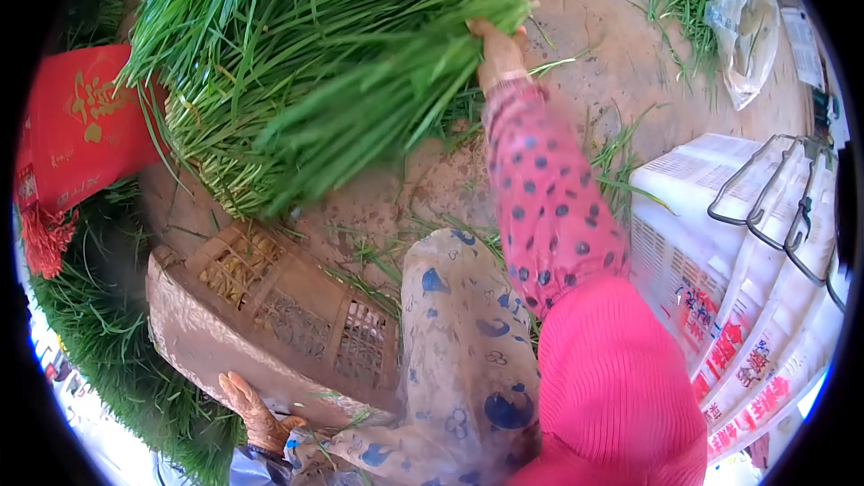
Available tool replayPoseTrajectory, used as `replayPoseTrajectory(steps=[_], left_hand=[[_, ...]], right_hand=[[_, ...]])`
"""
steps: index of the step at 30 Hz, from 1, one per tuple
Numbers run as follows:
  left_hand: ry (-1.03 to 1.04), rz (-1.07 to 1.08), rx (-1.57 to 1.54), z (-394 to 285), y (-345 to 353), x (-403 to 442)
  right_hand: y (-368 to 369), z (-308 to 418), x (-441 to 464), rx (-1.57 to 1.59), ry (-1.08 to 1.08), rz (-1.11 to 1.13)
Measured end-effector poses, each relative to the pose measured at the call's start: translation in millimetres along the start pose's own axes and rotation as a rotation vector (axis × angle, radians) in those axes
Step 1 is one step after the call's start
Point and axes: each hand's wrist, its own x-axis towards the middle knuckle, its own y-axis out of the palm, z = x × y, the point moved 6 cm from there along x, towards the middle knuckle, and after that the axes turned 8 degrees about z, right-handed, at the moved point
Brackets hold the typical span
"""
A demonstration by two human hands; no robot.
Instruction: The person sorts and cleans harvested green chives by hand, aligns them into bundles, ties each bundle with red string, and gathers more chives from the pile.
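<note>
Green bundle (382, 103), right hand (500, 47) closed around stem end (513, 4)

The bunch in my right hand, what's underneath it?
Around its edges, a bigger pile of greens and brown ground show; whatever lies directly beneath the bunch is covered.

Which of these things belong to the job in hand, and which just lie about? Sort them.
Seemingly in the job:
- right hand
- green bunch it holds
- leafy pile

Apparently just lying about:
- red item with gold print
- clear plastic bag
</note>
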Motion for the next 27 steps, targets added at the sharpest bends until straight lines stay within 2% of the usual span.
replayPoseTrajectory(steps=[1, 4, 5, 6, 7, 8, 9, 10, 11, 12, 13, 14, 15, 16, 19, 21, 22, 23, 25, 27], left_hand=[[0.029, -0.028, 0.011, -1.9, -1.8, -0.2], [0.032, -0.012, -0.003, 0.7, -0.5, -1.6], [0.004, 0.013, -0.038, 3.5, -0.5, -3.0], [0.007, 0.017, -0.025, -6.7, -5.7, -3.1], [-0.122, 0.068, 0.119, -20.5, -11.9, 0.0], [-0.249, 0.117, 0.259, -31.5, -20.9, 5.3], [-0.239, 0.115, 0.266, -43.5, -32.6, 15.7], [-0.296, 0.244, 0.230, -51.5, -38.8, 26.6], [-0.260, 0.251, 0.219, -84.9, -58.1, 40.2], [-0.223, 0.259, 0.207, -118.4, -77.4, 53.7], [-0.187, 0.268, 0.196, -151.8, -96.8, 67.0], [-0.105, 0.184, 0.186, -198.9, -114.9, 87.1], [0.294, -0.040, 0.157, -247.2, -124.5, 107.6], [0.474, -0.128, 0.238, -285.3, -128.3, 124.8], [0.691, -0.124, 0.253, -376.5, -109.9, 187.5], [0.713, -0.055, 0.348, -425.8, -81.7, 229.3], [0.689, 0.005, 0.410, -440.8, -63.1, 248.2], [0.647, 0.068, 0.425, -451.3, -44.7, 266.0], [0.640, 0.136, 0.321, -455.7, -16.9, 284.0], [0.654, 0.120, 0.099, -445.2, -4.2, 292.4]], right_hand=[[-11.7, -6.0, -8.0, 0.010, -0.001, -0.005], [-72.3, -63.5, 4.4, 0.336, -0.014, 0.064], [-95.5, -78.0, 21.5, -0.068, -0.328, 0.171], [-108.1, -84.2, 24.3, -0.278, -0.473, 0.230], [-120.8, -90.9, 25.1, -0.472, -0.634, 0.263], [-131.3, -103.5, 25.0, -0.546, -0.495, 0.376], [-134.8, -99.8, 12.6, -0.481, -0.448, 0.410], [-139.0, -97.0, 0.6, -0.416, -0.401, 0.440], [-141.3, -91.6, -13.8, -0.352, -0.352, 0.466], [-137.8, -76.3, -37.7, -0.925, -0.767, 0.391], [-149.1, -90.8, -33.6, -1.021, -0.731, 0.397], [-161.5, -107.0, -28.4, -1.118, -0.697, 0.406], [-158.5, -96.0, -39.2, -1.113, -0.697, 0.397], [-145.0, -72.4, -65.5, -0.871, -0.763, 0.485], [-130.1, -80.2, -83.7, -0.306, -0.551, 0.604], [-128.5, -97.4, -86.8, 0.097, -0.262, 0.618], [-115.3, -76.5, -107.0, 0.364, -0.116, 0.590], [-115.6, -69.9, -116.2, 0.361, -0.109, 0.579], [-115.1, -59.3, -125.4, 0.156, -0.156, 0.602], [-113.7, -56.3, -131.3, 0.300, -0.014, 0.637]])
